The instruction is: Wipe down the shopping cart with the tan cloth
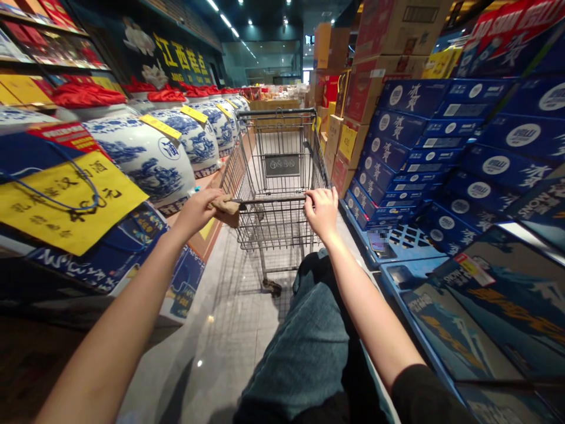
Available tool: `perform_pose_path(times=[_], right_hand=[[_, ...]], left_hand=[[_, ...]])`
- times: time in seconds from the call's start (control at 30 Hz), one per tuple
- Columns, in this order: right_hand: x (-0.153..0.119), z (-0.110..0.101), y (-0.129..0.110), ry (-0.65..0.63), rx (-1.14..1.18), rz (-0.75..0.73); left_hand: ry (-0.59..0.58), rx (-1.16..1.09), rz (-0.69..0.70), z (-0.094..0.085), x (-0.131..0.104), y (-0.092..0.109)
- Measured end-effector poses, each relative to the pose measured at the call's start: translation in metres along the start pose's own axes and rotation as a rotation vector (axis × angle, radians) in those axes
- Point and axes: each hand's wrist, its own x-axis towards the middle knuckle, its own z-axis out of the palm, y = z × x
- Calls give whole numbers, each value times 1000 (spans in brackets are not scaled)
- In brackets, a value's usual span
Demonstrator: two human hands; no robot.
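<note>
A wire shopping cart [282, 222] stands in front of me in the aisle, and I see no goods in its basket. My left hand [203, 207] is closed on a crumpled brown cloth [228, 207] at the left end of the cart's handle [273, 201]. Part of the cloth hangs below the bar. At the bar's right end my right hand [322, 209] is curled over the handle, holding it. The cart's small metal plate [282, 165] faces me at the far side of the basket.
On the left stand blue-and-white jars [150, 156] with red cloth tops and a yellow price sign [73, 200]. Stacked blue cartons [397, 147] on a blue plastic pallet [410, 242] line the right. Tall brown boxes [371, 88] rise behind them. Tiled floor [220, 353] runs between.
</note>
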Motion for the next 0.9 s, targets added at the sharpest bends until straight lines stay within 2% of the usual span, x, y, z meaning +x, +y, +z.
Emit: perform_pose_path(times=[0.1, 0.27, 0.37, 0.47, 0.7, 0.8, 0.9], right_hand=[[0, 0, 0, -3, -5, -4], [0, 1, 1, -4, -7, -4], [-1, 1, 0, -13, -6, -12], [-2, 1, -1, -20, -6, -23], [-1, -1, 3, -22, 3, -17], [1, -2, 7, -8, 4, -15], [2, -5, 11, -3, -14, -12]], left_hand=[[-3, -19, 5, -3, 1, 2], [-206, 61, 182, -17, 9, 10], [-260, 137, 215, -25, 17, 10], [-253, 132, 221, -24, 23, 6], [-94, 126, 140, -5, 22, 10], [-122, 142, 162, -5, 22, 16], [-216, 175, 208, -11, 22, 21]])
